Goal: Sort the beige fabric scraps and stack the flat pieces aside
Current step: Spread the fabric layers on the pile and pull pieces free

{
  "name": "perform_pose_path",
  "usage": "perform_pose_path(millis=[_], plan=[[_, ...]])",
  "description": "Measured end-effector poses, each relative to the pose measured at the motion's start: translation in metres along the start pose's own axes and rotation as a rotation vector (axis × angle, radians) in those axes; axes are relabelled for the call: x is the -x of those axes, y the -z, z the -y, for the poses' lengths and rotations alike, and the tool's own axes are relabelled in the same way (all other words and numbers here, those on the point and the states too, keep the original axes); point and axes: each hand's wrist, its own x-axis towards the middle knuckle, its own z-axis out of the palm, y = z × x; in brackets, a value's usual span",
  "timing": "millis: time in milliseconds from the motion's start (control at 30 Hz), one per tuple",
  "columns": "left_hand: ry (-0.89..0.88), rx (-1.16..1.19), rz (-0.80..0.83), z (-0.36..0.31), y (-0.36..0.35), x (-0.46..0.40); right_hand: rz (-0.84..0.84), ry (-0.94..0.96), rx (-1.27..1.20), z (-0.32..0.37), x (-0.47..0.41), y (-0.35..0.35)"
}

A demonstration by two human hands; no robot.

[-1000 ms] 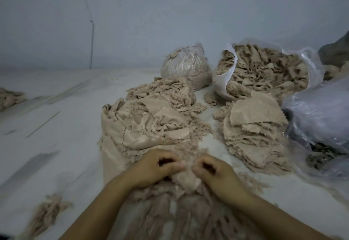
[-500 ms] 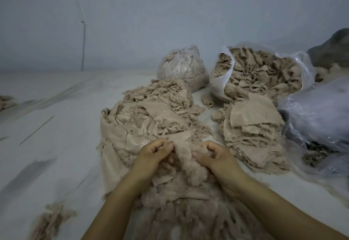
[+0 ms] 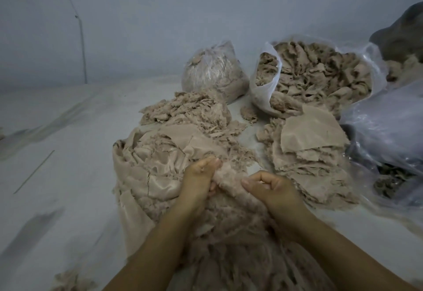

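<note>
A big heap of beige fabric scraps (image 3: 160,164) lies in front of me on the pale floor. Both hands are sunk into its near part. My left hand (image 3: 199,180) grips a frayed bunch of scraps (image 3: 229,180) from the left, fingers pointing away from me. My right hand (image 3: 272,187) curls its fingers round the same bunch from the right. A stack of flat beige pieces (image 3: 313,144) lies to the right of the heap, topped by one large flat piece.
A tied clear bag of scraps (image 3: 215,73) and an open white bag full of scraps (image 3: 320,73) stand at the back. Crumpled clear plastic (image 3: 386,125) lies at the right. A shredded pile (image 3: 190,109) sits behind the heap. A few scraps (image 3: 68,282) lie at the lower left.
Both hands have pushed forward and lifted a bunch of frayed scraps out of the heap's near part; the hands now sit farther up the heap, slightly apart.
</note>
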Motion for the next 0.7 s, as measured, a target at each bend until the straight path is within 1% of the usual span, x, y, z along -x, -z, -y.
perform_pose_path(millis=[100, 167, 267, 333, 400, 433, 467, 533, 567, 600, 633, 667, 700], plan=[[-0.008, 0.018, -0.032, 0.007, 0.009, 0.001, -0.022, -0.009, 0.065, -0.01, -0.001, 0.003], [-0.001, 0.029, -0.048, 0.013, 0.017, 0.008, -0.034, -0.021, 0.066, -0.018, 0.0, 0.005], [-0.016, -0.012, -0.1, 0.018, 0.028, 0.025, 0.049, -0.022, 0.066, -0.02, 0.0, 0.0], [-0.062, -0.012, -0.196, 0.017, 0.038, 0.034, 0.061, -0.011, 0.005, -0.017, -0.004, -0.002], [-0.07, 0.017, -0.326, 0.013, 0.05, 0.042, -0.023, -0.016, -0.03, -0.013, -0.008, 0.0], [-0.054, 0.022, -0.344, 0.013, 0.053, 0.047, -0.064, -0.014, -0.024, -0.01, -0.009, 0.001], [-0.022, 0.026, -0.287, 0.01, 0.052, 0.052, -0.093, -0.012, -0.023, -0.009, -0.01, 0.001], [0.054, 0.025, -0.056, 0.011, 0.039, 0.06, -0.085, -0.005, -0.027, -0.005, -0.011, -0.002], [0.077, -0.024, 0.042, 0.015, 0.029, 0.061, -0.041, 0.003, -0.028, -0.005, -0.01, -0.005], [0.078, -0.104, 0.093, 0.016, 0.017, 0.063, 0.033, 0.003, -0.047, -0.005, -0.009, -0.008], [0.05, -0.188, 0.099, 0.02, 0.008, 0.062, 0.127, -0.015, -0.084, -0.005, -0.007, -0.011], [0.019, -0.206, 0.067, 0.022, -0.002, 0.061, 0.207, -0.046, -0.14, -0.005, -0.006, -0.011], [-0.014, -0.181, 0.025, 0.025, -0.009, 0.058, 0.235, -0.069, -0.189, -0.004, -0.005, -0.009]])
